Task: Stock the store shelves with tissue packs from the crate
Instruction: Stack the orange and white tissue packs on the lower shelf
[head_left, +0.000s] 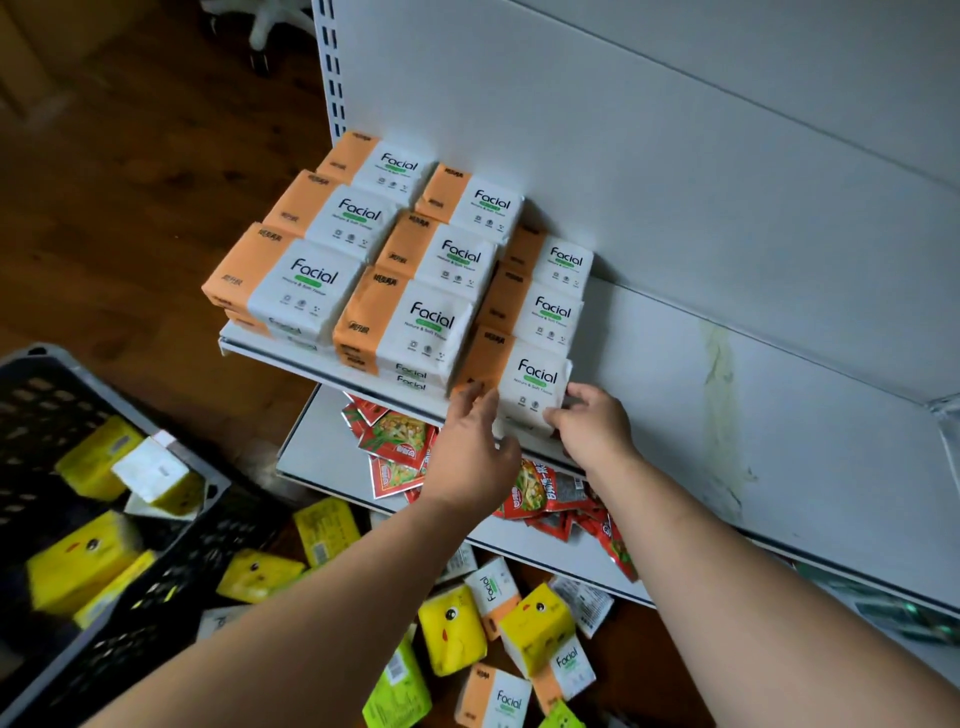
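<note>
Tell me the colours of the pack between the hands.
Pack is orange and white; head view.

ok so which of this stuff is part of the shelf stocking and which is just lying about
Job: front Facial pack, left hand, right hand, stacked Facial packs, top shelf, black crate, yellow packs.
Lying about: red snack packets, white chair base.

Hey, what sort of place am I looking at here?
Most likely a small shop, or a mock-up of one: white metal store shelving with a slotted upright, identical Facial tissue packs laid in neat rows on it, red snack packets on the shelf below, and a black crate of stock alongside.
</note>
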